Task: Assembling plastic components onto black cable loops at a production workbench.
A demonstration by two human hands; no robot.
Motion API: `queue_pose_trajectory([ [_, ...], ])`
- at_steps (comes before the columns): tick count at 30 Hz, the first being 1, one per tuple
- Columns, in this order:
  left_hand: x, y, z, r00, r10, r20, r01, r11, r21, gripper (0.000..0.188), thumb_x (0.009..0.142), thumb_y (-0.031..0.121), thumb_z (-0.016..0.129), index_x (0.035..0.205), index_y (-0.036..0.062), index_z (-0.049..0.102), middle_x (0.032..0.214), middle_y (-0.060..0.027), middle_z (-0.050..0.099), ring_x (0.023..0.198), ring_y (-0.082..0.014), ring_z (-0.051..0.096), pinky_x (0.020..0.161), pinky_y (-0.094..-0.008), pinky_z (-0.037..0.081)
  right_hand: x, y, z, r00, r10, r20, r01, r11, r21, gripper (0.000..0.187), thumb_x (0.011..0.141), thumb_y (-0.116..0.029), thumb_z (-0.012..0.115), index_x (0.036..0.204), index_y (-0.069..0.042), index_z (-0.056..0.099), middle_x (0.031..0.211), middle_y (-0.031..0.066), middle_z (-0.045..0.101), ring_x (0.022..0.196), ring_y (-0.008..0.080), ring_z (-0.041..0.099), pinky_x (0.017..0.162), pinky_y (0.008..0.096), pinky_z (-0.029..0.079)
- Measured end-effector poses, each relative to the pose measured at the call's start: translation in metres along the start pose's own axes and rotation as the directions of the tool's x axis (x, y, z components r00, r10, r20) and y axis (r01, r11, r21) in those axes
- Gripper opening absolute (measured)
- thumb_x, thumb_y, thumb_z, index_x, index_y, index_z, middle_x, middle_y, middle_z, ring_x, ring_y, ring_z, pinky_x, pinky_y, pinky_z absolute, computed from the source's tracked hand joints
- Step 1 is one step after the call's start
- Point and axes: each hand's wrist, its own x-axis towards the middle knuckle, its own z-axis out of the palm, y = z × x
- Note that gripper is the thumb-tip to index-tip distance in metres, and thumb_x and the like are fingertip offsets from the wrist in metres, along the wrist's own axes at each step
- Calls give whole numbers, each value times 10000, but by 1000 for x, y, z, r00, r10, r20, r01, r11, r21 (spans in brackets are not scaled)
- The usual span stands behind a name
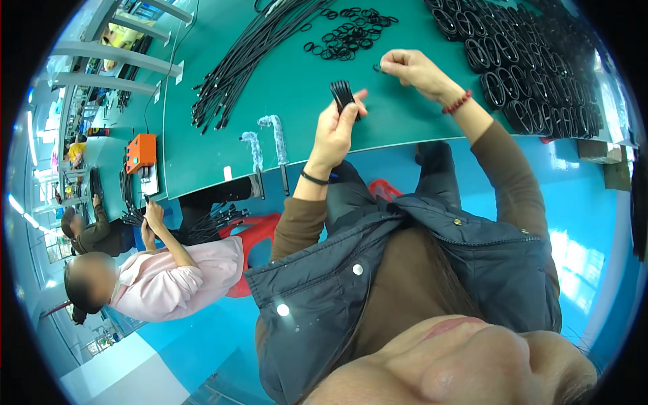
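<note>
My left hand is closed around a folded bundle of black cable, its looped end standing up above the thumb. To the right and a little farther off, my right hand pinches a small black band between thumb and fingertips, apart from the bundle. A loose pile of black bands lies on the green table just beyond both hands. Long straight black cables are spread to the left of that pile. Coiled, banded cable bundles stand in rows at the right.
Two plastic-wrapped rods stick out over the table's near edge. An orange box sits farther left. At my left, a co-worker in a pink top sits on a red stool, handling black cables. Cardboard boxes are at the far right.
</note>
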Motion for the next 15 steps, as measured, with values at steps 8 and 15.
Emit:
queue_pose_trajectory([
  [8,3,4,38,991,-117,-67,80,912,-401,208,1003,181,493,947,-3,570,1015,-124,594,919,-216,601,706,-260,513,-63,2,23,997,22,74,-42,960,278,156,902,-183,630,952,-43,676,742,-12,580,564,23,385,470,158,306],
  [15,-1,3,26,977,-207,47,183,711,-679,228,1002,219,510,932,10,570,1004,-120,576,878,-203,594,593,-260,518,-91,-5,43,985,-7,172,-136,585,799,138,942,-152,570,953,-43,655,694,-12,589,505,10,371,422,135,282],
])
